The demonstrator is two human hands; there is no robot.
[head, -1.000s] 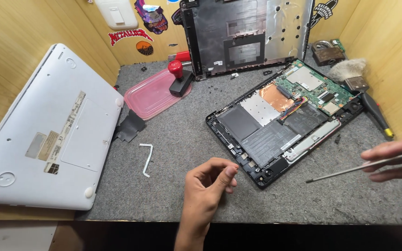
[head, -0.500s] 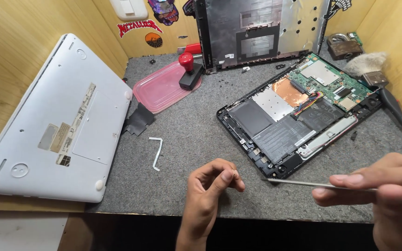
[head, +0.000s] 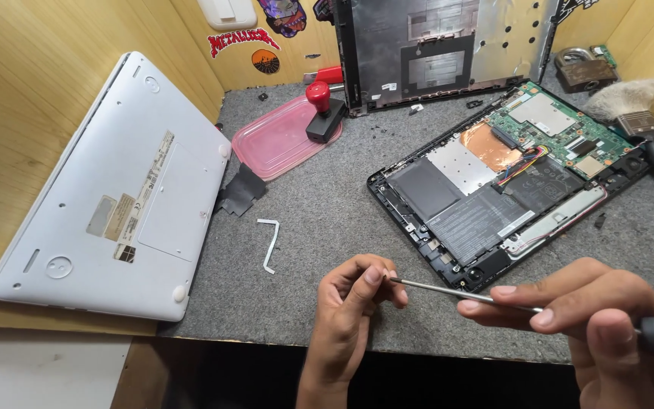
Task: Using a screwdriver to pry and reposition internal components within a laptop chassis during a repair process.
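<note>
My right hand (head: 592, 318) is gripping the screwdriver (head: 493, 300), its long shaft lying nearly level, pointing left. Its tip is meeting my left hand's (head: 353, 303) pinched fingertips (head: 387, 279).

- Premises: apparently a small electronics repair bench, boxed in by wooden walls (head: 54, 45).
- Evidence — opened laptop (head: 493, 189), grey work mat (head: 319, 204), dusting brush (head: 630, 102).

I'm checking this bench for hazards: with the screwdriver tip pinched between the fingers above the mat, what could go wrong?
1. The left hand pinches at the tip of the screwdriver; anything tiny held there could drop onto the grey mat and be hard to find.
2. The open laptop lies close, board and wires exposed; a slip by the right hand might scratch them.
</note>
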